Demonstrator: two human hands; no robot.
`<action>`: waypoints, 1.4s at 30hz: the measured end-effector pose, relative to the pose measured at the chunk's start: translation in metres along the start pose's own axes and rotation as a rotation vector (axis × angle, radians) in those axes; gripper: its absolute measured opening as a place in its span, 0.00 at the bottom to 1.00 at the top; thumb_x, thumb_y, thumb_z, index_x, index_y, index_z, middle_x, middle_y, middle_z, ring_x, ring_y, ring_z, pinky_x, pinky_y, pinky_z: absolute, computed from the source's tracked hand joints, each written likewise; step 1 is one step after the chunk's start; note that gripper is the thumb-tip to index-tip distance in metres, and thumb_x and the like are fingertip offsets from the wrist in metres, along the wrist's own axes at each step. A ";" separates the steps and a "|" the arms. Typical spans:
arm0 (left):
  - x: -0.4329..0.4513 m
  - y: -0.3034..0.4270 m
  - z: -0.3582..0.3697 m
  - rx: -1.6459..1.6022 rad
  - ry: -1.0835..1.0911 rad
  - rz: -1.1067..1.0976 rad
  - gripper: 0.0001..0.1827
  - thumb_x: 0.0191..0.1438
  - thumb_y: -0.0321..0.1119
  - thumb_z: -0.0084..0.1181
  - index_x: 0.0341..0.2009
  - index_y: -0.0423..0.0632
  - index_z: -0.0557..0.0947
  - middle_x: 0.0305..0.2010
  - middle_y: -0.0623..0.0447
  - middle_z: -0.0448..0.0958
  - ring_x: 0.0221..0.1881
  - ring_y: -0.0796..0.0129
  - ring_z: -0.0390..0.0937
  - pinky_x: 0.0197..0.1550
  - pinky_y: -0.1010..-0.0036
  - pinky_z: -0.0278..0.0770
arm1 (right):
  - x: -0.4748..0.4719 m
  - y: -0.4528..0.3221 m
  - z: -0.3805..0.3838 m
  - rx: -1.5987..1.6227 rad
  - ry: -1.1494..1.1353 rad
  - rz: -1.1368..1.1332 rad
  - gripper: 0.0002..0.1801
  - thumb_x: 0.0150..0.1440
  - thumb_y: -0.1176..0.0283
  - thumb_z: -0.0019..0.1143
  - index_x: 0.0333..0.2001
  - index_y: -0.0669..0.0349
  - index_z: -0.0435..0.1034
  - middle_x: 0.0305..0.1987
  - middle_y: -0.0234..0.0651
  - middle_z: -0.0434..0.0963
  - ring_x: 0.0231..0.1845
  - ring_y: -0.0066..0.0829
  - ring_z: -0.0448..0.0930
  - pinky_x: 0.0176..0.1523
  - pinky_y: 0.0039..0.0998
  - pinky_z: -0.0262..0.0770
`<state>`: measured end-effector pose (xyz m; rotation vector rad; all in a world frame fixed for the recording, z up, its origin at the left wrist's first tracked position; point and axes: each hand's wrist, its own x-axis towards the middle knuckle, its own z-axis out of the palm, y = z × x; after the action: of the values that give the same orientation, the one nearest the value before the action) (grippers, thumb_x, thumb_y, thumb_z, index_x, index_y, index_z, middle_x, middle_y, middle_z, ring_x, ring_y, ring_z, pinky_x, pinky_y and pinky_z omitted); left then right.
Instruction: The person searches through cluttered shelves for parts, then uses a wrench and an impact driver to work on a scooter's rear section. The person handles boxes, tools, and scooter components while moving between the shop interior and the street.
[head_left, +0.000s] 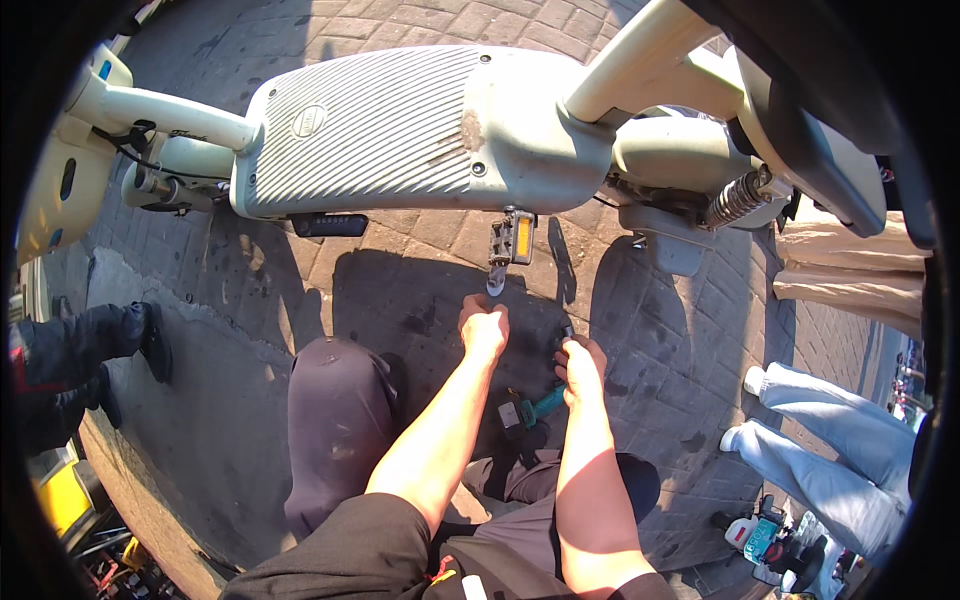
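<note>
A pale electric scooter (360, 135) with a ribbed footboard spans the top of the head view. From its lower side sticks out a pedal with an orange reflector (523, 236). Just below the pedal, my left hand (484, 330) is closed at a small, light, rounded piece (495, 286); whether its fingers grip it is unclear. To the right and slightly lower, my right hand (583, 364) holds a small dark cylindrical piece (568, 330) between thumb and fingers. Under and left of that hand lies a teal cordless power tool (547, 405) on the paving, partly hidden.
A person's dark-trousered legs (82, 337) are at the left. At the right stand a person in light jeans (825, 435) and someone in beige trousers (847, 262). A kerb (142, 487) runs at lower left; another two-wheeler (772, 540) is at lower right.
</note>
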<state>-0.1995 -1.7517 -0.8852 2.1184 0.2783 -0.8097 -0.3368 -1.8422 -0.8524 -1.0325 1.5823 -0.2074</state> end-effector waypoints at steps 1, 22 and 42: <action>-0.018 0.014 -0.015 -0.004 -0.070 -0.021 0.20 0.48 0.33 0.61 0.46 0.39 0.79 0.42 0.42 0.81 0.46 0.54 0.80 0.51 0.65 0.74 | -0.012 -0.019 -0.006 0.087 -0.070 0.060 0.18 0.56 0.70 0.57 0.48 0.69 0.72 0.30 0.33 0.74 0.23 0.23 0.73 0.25 0.23 0.70; -0.340 0.053 -0.483 -0.530 0.353 -0.277 0.12 0.49 0.38 0.59 0.37 0.48 0.83 0.36 0.48 0.83 0.41 0.58 0.81 0.44 0.65 0.76 | -0.409 -0.201 0.048 -0.700 -1.011 0.071 0.04 0.58 0.78 0.48 0.37 0.62 0.68 0.25 0.34 0.71 0.18 0.26 0.72 0.20 0.26 0.68; -0.475 -0.215 -0.905 -1.332 1.316 -0.237 0.03 0.53 0.30 0.58 0.32 0.46 0.80 0.25 0.59 0.76 0.24 0.77 0.75 0.26 0.80 0.74 | -0.844 -0.116 0.483 -1.603 -1.360 -0.673 0.10 0.53 0.73 0.57 0.37 0.69 0.73 0.26 0.39 0.78 0.22 0.30 0.79 0.24 0.29 0.76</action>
<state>-0.2532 -0.8787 -0.3141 0.9800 1.3043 0.7050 0.0826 -1.1290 -0.3291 -2.1229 -0.2035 1.2705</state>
